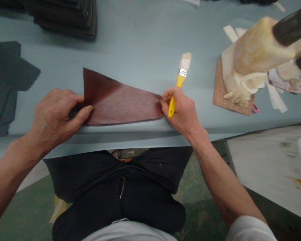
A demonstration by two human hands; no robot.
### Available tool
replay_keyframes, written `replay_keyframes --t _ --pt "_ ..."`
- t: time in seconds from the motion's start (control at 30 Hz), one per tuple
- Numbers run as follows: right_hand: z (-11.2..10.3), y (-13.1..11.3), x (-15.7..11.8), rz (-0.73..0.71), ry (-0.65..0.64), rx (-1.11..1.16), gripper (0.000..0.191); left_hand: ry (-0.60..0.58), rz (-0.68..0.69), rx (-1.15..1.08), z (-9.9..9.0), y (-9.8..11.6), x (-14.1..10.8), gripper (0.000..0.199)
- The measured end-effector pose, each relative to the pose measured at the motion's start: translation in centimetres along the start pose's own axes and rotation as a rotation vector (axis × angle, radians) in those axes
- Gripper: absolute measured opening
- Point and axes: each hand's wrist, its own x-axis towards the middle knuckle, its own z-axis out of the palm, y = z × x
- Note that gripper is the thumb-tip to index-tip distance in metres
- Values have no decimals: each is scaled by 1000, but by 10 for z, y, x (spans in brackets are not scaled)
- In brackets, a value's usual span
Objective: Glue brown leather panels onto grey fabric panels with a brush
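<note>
1. While the left hand [57,112] grips the wide end of a reddish-brown leather-like piece [125,103], its thumb lies on the upper face and its index finger meets the left edge; the remaining fingers are curled close together.

2. Opposite, the fingers of the right hand [182,108] are bent inward, the thumb and index fingertips pinching the narrow end of the piece, which spans the space between the two hands.

3. A flat brush [179,78] is held in the same right hand, its yellow handle crossing the fingers and its pale, coated bristles pointing beyond them, away from the body.

4. To the right of the right-hand fingers, a cream-coloured container [257,50] with a dark cylindrical part [294,25] at its upper end stands on a reddish-brown board [217,95]. Thick, pale residue crusts its lower side; its contents are hidden.

5. Around the container lie white strips [276,95] and a crumpled, stained cloth-like scrap [283,82].

6. Left of the left-hand fingers, dark flat pieces [7,70] overlap on the blue-grey table covering [137,40].

7. Beyond the left-hand fingers, farther from the body, rises a stack of dark sheets [67,16].
</note>
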Motion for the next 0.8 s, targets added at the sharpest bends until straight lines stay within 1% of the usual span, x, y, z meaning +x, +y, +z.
replay_keyframes --t 0.2,0.37,0.5,0.57,0.63,0.7,0.8 --pt "-3 -2 0 -14 22 -26 7 -7 1 3 6 0 0 38" --pt "-9 -2 -3 -26 74 -68 9 -6 -26 9 8 1 0 42" --pt "-15 -7 -5 -2 166 -119 10 -46 -37 26 6 4 1 49" --pt "-15 -13 -3 -16 229 -117 11 -59 -37 38 5 5 2 50" --pt "-12 -21 1 -39 278 -127 11 -59 -36 49 5 5 2 48" --pt "-5 -31 7 -60 298 -125 11 -56 -31 46 6 5 2 41" --pt "8 -43 17 -69 265 -49 10 -52 -19 23 5 5 2 32"
